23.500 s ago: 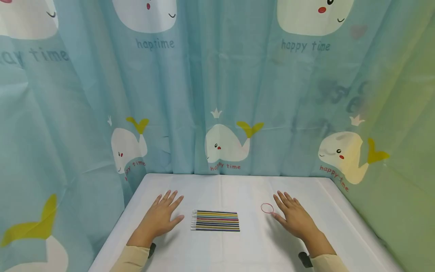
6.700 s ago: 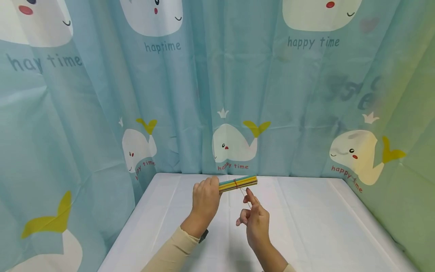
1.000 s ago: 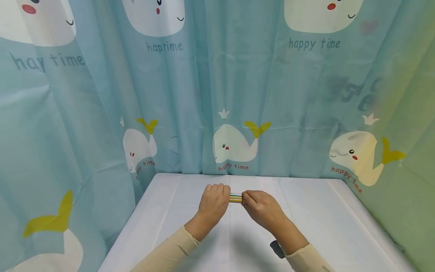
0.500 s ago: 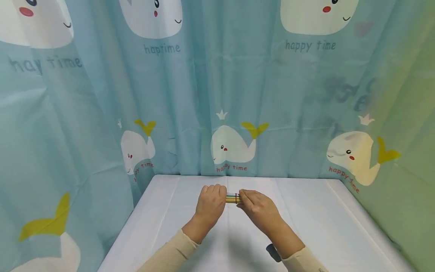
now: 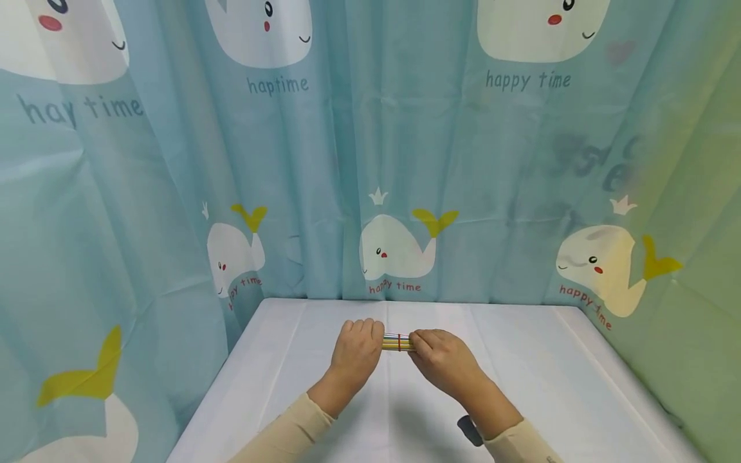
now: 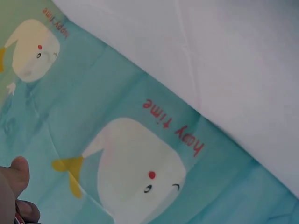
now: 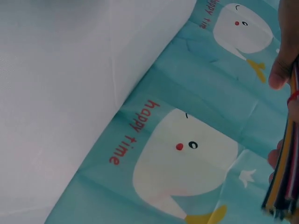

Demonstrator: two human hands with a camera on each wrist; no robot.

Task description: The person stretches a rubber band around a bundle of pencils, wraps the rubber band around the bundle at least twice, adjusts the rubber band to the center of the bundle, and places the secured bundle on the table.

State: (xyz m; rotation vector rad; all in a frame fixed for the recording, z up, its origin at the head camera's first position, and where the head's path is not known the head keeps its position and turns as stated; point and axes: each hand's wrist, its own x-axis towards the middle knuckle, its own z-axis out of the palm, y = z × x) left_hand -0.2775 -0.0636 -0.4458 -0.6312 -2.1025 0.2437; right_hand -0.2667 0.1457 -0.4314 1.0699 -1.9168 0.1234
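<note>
A bundle of pencils point(image 5: 390, 344) in yellow, blue and other colours is held level above the white table. Around it sits a red rubber band point(image 5: 399, 342), in the gap between the two hands. My left hand point(image 5: 357, 350) grips the bundle's left part, with the fingers wrapped over it. With the thumb and fingers, my right hand point(image 5: 444, 357) holds the right end and hides it. In the right wrist view the pencils point(image 7: 281, 177) run down the right edge, and fingers lie beside the band point(image 7: 293, 97). Only some fingers point(image 6: 18, 177) show in the left wrist view.
The white-covered table point(image 5: 324, 418) lies beneath both hands. A blue-green curtain point(image 5: 324, 161) with printed whales hangs behind and at the left, turning greener at the right. A dark wrist piece point(image 5: 470, 429) shows under the right forearm.
Pencils lay in a row with the band apart; later the right hand stretched the band at the bundle. Over the last second the band has come out from the right fingers, leftward.
</note>
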